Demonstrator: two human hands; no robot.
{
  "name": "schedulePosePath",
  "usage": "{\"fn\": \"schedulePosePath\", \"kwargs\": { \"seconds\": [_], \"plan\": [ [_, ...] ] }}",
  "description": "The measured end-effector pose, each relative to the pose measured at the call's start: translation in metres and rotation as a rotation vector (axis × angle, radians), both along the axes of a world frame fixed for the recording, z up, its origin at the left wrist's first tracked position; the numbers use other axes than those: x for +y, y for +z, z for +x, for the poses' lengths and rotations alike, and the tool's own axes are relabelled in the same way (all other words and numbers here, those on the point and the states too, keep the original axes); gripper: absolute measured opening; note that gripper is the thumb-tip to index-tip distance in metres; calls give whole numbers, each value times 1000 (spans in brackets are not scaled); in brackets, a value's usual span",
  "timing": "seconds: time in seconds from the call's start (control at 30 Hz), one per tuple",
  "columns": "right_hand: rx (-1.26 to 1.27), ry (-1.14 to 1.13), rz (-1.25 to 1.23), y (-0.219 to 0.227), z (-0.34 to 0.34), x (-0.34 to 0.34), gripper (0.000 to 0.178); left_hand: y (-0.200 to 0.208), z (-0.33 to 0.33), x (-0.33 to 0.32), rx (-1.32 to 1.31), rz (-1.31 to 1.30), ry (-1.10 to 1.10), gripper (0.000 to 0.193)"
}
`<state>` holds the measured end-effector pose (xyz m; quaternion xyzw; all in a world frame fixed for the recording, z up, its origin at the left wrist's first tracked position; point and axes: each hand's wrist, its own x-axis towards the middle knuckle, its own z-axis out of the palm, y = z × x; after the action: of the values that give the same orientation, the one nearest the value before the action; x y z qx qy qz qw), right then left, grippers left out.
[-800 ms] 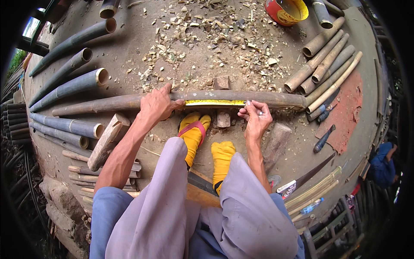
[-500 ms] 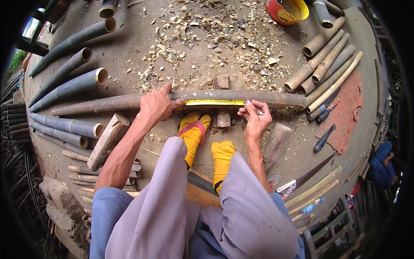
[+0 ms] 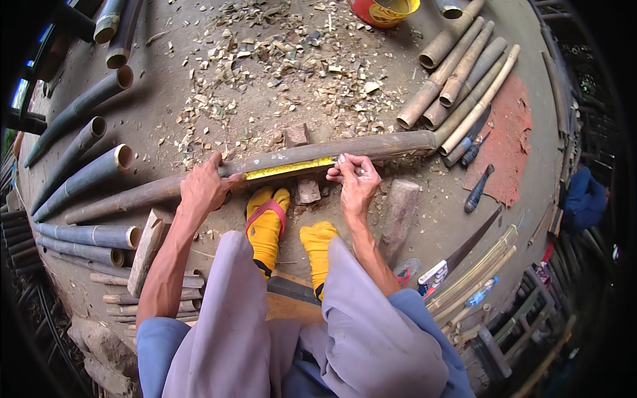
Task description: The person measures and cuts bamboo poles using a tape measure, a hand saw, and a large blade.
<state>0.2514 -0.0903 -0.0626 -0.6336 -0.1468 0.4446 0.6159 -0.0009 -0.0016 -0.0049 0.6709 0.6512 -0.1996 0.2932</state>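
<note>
A long brown bamboo pole point(image 3: 391, 145) lies across in front of me, slanting up to the right. Along its near side stretches a yellow measuring tape point(image 3: 292, 168). My left hand point(image 3: 202, 188) wraps over the pole, its thumb at the tape's left end. At the other end of the tape, the closed fingertips of my right hand point(image 3: 356, 184) pinch it against the pole. A small shiny thing shows between those fingers, too small to name. Wooden blocks lie by the pole, one on the far side point(image 3: 296, 135) and one on the near side point(image 3: 308, 190).
Cut bamboo lengths point(image 3: 86, 174) lie at left, more point(image 3: 458, 73) at far right. Wood chips point(image 3: 279, 73) litter the ground beyond. A red-yellow bucket point(image 3: 385, 12) stands at the back. Right of me lie a dark-handled tool point(image 3: 479, 188) and a saw point(image 3: 464, 251). Another person point(image 3: 585, 199) sits at right.
My view has turned, so the scene sits further left and the pole now slants. Both hands and the tape keep about the same place on the pole.
</note>
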Motion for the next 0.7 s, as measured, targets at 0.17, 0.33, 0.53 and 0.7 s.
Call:
{"fn": "schedulePosePath", "kwargs": {
  "seconds": [0.17, 0.33, 0.53, 0.7],
  "plan": [
    [15, -37, -15, -6, 0, -14, 9, 4, 5, -2, -7, 2, -12, 56],
    [26, -31, 23, -3, 0, -9, 10, 2, 3, -5, -31, 34, 15, 56],
    [118, -29, 68, -8, -12, -13, 9, 9, -8, -12, -1, 90, -4, 56],
    [55, 8, 121, -4, 11, -46, 8, -6, -7, -31, -345, 184, -84, 47]
  ]
}}
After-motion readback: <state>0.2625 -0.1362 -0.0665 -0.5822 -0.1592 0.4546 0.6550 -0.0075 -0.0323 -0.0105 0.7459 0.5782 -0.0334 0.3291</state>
